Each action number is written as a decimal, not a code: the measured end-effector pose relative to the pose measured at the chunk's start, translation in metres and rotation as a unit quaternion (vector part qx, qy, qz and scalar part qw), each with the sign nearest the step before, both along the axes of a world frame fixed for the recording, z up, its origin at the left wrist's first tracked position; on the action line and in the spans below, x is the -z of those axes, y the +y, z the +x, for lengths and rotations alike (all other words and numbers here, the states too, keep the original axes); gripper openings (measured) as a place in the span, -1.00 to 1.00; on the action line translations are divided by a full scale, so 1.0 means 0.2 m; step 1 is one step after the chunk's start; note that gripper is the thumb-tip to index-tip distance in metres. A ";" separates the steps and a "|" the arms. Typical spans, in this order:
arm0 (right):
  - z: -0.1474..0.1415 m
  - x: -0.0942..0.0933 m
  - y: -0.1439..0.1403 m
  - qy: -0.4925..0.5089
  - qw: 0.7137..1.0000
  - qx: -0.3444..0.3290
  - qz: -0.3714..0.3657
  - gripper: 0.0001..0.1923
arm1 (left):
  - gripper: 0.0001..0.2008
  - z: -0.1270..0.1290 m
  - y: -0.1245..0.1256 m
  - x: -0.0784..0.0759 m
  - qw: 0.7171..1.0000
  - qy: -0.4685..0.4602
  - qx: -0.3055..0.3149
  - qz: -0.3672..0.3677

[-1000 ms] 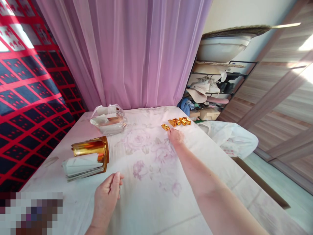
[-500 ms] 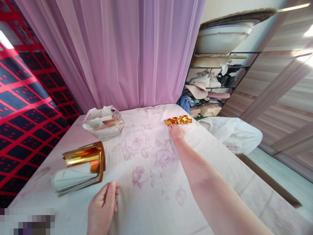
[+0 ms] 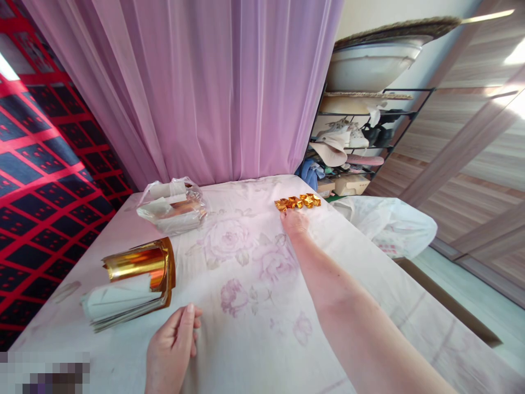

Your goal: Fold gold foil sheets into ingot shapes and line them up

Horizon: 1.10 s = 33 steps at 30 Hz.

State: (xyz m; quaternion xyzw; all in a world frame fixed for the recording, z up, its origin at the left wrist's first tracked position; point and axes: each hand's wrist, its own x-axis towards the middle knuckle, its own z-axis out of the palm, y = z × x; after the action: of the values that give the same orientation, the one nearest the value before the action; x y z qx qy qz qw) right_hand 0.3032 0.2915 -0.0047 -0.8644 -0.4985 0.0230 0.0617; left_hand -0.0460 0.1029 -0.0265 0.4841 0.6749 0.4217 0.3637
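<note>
While the right hand (image 3: 293,222) is stretching out to the far side of the tabletop (image 3: 254,339), its fingertips are resting just beside a short row of folded gold paper pieces (image 3: 297,202); whether they are actually touching the nearest piece is hard to tell, since the fingers are pointing away from the camera and hiding the contact. That hand is looking loosely curled and is gripping nothing that can be seen. The left hand (image 3: 170,347) is lying near the front edge, fingers relaxed and slightly bent, holding nothing, with its wrist running out of the bottom of the frame. The two hands are sitting well apart.

Just beyond the left hand, a stack of gold foil sheets (image 3: 130,284) is lying on the flowered cloth, its top sheets curling up into a shiny roll and its pale undersides showing. Farther back, a clear plastic bag (image 3: 172,205) is holding more paper, though its contents are blurring behind the glare on the plastic. A pink curtain (image 3: 205,87) is hanging behind the tabletop, and a red and black patterned cloth (image 3: 41,180) is covering the left side. A white bag (image 3: 389,224) is slumping off the right edge below a cluttered shelf rack (image 3: 356,142), whose items are too small to make out. The bottom left corner is being masked by a pixelated patch.
</note>
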 end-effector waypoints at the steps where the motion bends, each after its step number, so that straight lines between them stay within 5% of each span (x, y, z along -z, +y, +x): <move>1: 0.00 0.00 0.00 0.001 1.000 0.002 0.002 -0.65 | -0.40 0.00 0.00 0.00 1.000 0.001 0.000 0.000; 23: 0.00 -0.01 -0.02 0.038 0.999 0.011 0.034 -0.53 | -0.41 0.00 0.01 0.02 1.000 0.004 0.008 0.003; 33: -0.02 0.03 -0.09 0.069 0.994 -0.013 0.089 -0.71 | -0.39 0.00 0.02 0.01 1.000 0.000 0.021 0.012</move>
State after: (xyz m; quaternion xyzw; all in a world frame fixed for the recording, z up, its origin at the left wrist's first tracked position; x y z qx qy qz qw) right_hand 0.2997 0.2730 -0.0109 -0.8453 -0.5043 0.0383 0.1725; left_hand -0.0451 0.1076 -0.0287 0.5028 0.6592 0.4222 0.3665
